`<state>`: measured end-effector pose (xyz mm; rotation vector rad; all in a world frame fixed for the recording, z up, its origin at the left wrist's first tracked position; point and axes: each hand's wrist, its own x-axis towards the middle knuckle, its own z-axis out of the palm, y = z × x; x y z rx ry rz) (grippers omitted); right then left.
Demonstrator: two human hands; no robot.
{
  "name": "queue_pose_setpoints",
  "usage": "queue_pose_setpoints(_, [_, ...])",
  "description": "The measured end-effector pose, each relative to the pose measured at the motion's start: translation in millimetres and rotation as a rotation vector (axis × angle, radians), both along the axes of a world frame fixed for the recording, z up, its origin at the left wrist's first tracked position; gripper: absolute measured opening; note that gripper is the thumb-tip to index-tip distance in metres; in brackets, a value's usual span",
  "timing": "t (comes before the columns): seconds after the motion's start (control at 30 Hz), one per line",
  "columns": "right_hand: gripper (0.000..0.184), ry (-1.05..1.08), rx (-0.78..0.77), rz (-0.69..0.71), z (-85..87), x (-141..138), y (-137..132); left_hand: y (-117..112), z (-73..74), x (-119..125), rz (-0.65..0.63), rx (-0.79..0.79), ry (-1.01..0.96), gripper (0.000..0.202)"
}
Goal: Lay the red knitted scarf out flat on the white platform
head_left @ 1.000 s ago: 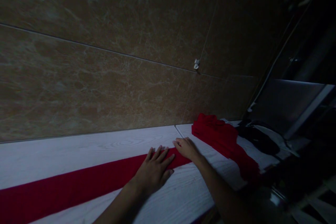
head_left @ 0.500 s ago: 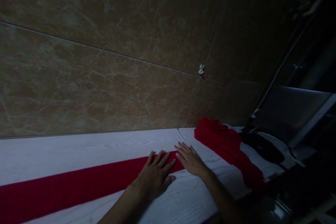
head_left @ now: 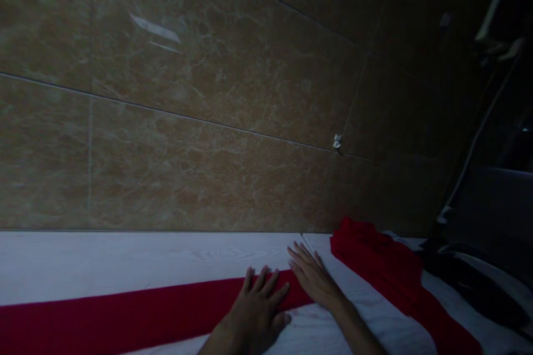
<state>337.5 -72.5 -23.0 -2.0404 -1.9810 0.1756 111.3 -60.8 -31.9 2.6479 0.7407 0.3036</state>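
Observation:
A long flat strip of red cloth runs across the white wood-grain surface from the left edge of view to my hands. My left hand rests palm down on the strip with its fingers spread. Just to its right, my right hand lies flat over the strip's right end, fingers stretched out. Neither hand grips anything. The part of the cloth beneath both palms is hidden.
A crumpled heap of red cloth lies to the right of my hands. Beyond it is a dark item I cannot make out. A brown marbled tile wall borders the surface, with a small white fitting on it.
The view has shifted, so the wall, cloth and hands appear lower and mostly further right. Both hands stay flat on the strip in nearly the same place.

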Motion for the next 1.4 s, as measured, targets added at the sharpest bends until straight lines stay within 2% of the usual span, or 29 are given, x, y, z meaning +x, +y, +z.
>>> queue_pose_setpoints(0.1, [0.057,0.152,0.073,0.081,0.4,-26.0,26.3,4.1,13.3,-4.8,0.035,-0.01,0.002,0.062])
queue_pose_setpoints(0.23, [0.057,0.287,0.174,0.121,-16.3,-46.2,55.5,19.8,18.5,-15.3,0.179,0.031,0.041,0.056])
queue_pose_setpoints(0.4, [0.06,0.449,0.332,0.187,-32.6,-37.9,64.5,29.3,9.1,-18.3,0.261,0.034,0.153,0.059])
queue_pose_setpoints(0.5, [0.061,0.615,0.499,0.149,-28.9,-26.2,64.2,28.7,7.2,-14.3,0.273,0.051,0.158,0.058])
queue_pose_setpoints(0.63, [0.043,0.659,0.672,0.152,-18.9,-20.5,62.1,30.0,6.7,-10.9,0.27,0.069,0.105,0.054])
queue_pose_setpoints(0.73, [0.035,0.658,0.686,0.109,-14.7,-23.1,59.5,32.9,8.2,-10.9,0.257,0.115,-0.001,0.043])
queue_pose_setpoints(0.87, [0.038,0.655,0.689,0.066,-14.1,-27.1,58.2,36.1,12.3,-11.7,0.302,0.159,-0.136,0.029])
queue_pose_setpoints(1.07, [0.05,0.628,0.694,0.034,-13.0,-27.8,59.0,35.9,9.5,-9.6,0.31,0.132,-0.143,0.025])
queue_pose_setpoints(1.17, [0.053,0.616,0.71,-0.002,-9.0,-22.5,57.0,33.1,8.9,-8.7,0.322,0.071,-0.154,0.021])
queue_pose_setpoints(1.3, [0.054,0.584,0.721,-0.02,-4.4,-21.3,51.1,26.7,14.5,-6.6,0.368,0.043,-0.107,0.039])
queue_pose_setpoints(1.4, [0.054,0.526,0.688,0.039,-5.1,-36.6,45.5,22.8,17.2,-4.1,0.359,0.061,-0.056,0.048])
